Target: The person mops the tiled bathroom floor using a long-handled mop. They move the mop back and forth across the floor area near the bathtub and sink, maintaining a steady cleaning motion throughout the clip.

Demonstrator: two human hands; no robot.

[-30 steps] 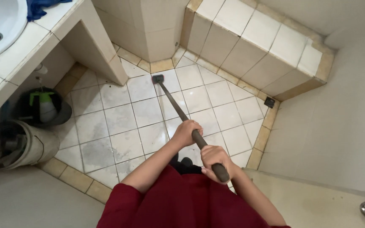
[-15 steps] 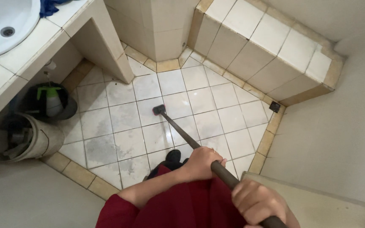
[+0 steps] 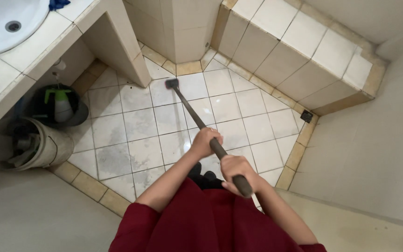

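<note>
Gripping a long dark pole point(image 3: 197, 119), both hands are clenched around its near part. The left hand point(image 3: 204, 142) holds it farther down the shaft, toward the floor; the right hand point(image 3: 235, 170) wraps the butt end, close to the body, with the tip of the pole showing just past the fingers.

From the hands the pole runs up and to the left in the head view, away from the person, on one straight slanting line. Its small dark brush head point(image 3: 171, 84) rests on the floor point(image 3: 138, 123), on a pale tile near the far corner, just beside the foot of the counter point(image 3: 117, 42) and near the base of the tiled ledge point(image 3: 276, 51). The left hand is thus the nearer of the two to the head, the right the rear anchor.

Red sleeves point(image 3: 164, 196) cover the upper arms. Under the counter, well apart from the brush, stand a dark bucket holding a green-topped spray bottle point(image 3: 61, 105) and a pale bucket point(image 3: 22, 147) tipped on its side. A drain point(image 3: 307, 116) sits in the floor border at the right, below the ledge's end. Part of a white sink point(image 3: 5, 23) shows at top left.
</note>
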